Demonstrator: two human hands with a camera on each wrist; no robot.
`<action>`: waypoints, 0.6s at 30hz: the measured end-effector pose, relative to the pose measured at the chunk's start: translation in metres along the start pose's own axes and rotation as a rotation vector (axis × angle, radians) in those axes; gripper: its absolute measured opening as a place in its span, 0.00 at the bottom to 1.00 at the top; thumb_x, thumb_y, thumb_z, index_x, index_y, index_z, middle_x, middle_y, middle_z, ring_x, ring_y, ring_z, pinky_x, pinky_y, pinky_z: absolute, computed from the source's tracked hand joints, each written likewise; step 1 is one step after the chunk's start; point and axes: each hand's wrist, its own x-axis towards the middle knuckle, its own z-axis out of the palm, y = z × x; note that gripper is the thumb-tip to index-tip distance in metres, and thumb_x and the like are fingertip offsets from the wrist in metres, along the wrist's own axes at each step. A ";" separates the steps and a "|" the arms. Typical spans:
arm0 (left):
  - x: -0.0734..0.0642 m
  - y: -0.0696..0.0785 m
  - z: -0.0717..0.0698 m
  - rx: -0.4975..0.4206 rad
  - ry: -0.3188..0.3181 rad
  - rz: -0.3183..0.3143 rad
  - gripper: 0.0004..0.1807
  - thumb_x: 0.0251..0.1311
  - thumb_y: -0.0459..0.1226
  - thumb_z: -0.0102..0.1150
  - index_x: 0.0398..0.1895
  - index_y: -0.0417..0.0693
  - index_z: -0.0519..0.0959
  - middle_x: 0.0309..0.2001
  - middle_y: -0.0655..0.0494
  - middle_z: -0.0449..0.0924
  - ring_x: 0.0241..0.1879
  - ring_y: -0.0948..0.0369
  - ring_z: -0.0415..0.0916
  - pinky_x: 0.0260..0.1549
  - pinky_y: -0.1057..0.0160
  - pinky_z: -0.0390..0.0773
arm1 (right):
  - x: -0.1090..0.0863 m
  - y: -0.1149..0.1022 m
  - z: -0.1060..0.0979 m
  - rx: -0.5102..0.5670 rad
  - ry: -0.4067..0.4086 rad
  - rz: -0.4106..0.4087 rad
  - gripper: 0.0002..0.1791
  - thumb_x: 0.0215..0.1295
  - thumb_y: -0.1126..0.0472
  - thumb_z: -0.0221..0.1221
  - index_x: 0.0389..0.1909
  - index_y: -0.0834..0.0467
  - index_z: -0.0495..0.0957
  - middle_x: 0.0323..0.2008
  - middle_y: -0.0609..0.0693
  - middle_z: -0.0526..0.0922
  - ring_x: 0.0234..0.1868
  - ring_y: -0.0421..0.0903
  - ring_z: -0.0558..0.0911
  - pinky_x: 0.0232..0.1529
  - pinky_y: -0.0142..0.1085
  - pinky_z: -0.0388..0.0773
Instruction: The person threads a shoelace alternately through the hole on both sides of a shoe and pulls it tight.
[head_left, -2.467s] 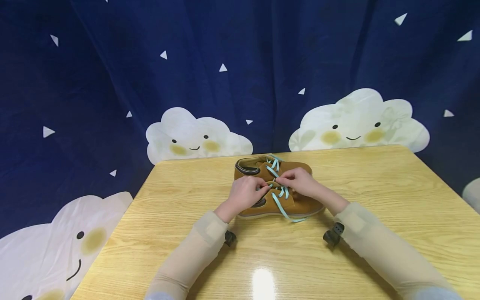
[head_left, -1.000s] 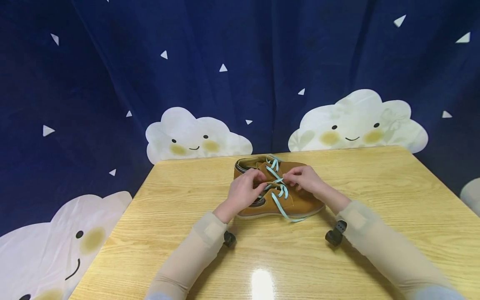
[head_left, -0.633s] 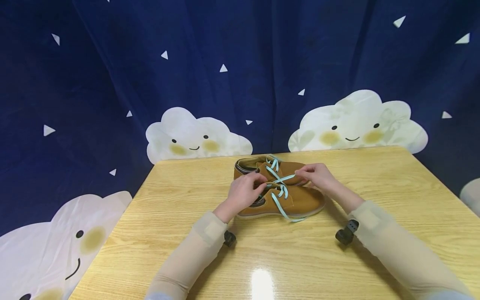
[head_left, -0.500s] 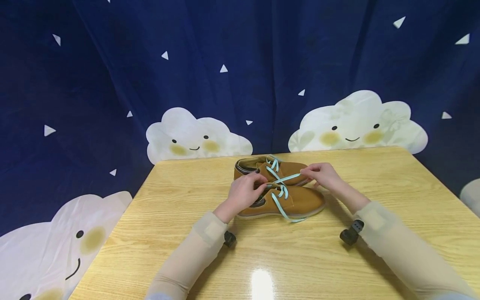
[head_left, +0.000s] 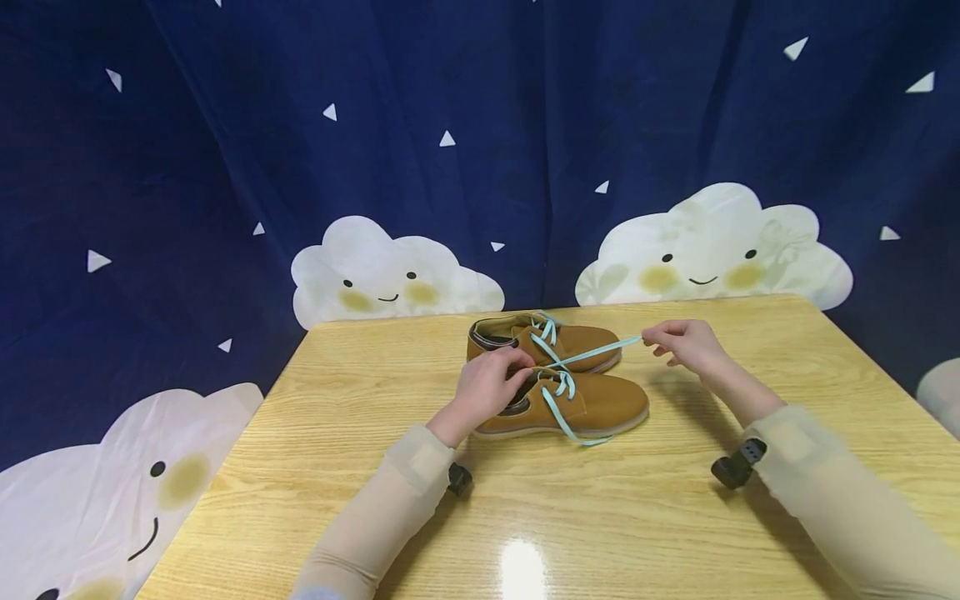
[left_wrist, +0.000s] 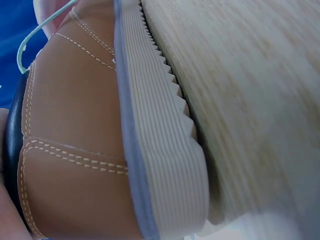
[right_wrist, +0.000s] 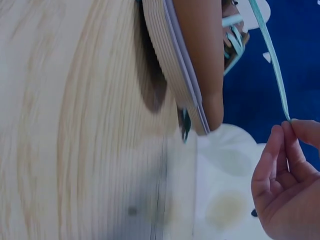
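Two brown lace-up shoes lie side by side, toes to the right. On the near shoe (head_left: 600,400), my left hand (head_left: 486,385) reaches over the heel opening, thumb and index finger pinching the top of its tongue. My right hand (head_left: 690,343) is raised beyond the toes and pinches the end of a light blue shoelace (head_left: 600,350), stretched straight from the near shoe's upper eyelets. The right wrist view shows this lace (right_wrist: 272,60) between thumb and fingertips. The near shoe's side and sole (left_wrist: 80,105) fill much of the left wrist view, leaving the left fingertips hidden.
Behind the near shoe stands the far shoe (head_left: 577,337), also with blue laces. Another lace end (head_left: 562,417) hangs over the near shoe's side onto the wooden table (head_left: 360,375). A dark blue cloud-print curtain (head_left: 480,150) hangs behind the table.
My right hand has moved right from the eyelets, drawing the lace out into a long straight line. My left hand let its fingers part, then closed them at the tongue. The shoes stay put.
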 end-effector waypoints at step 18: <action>-0.001 0.000 0.001 0.023 0.013 0.035 0.04 0.66 0.44 0.60 0.38 0.59 0.83 0.38 0.66 0.82 0.32 0.66 0.78 0.29 0.63 0.75 | -0.007 0.011 -0.022 0.048 0.148 0.000 0.25 0.71 0.51 0.56 0.47 0.73 0.76 0.27 0.33 0.80 0.29 0.34 0.78 0.30 0.34 0.78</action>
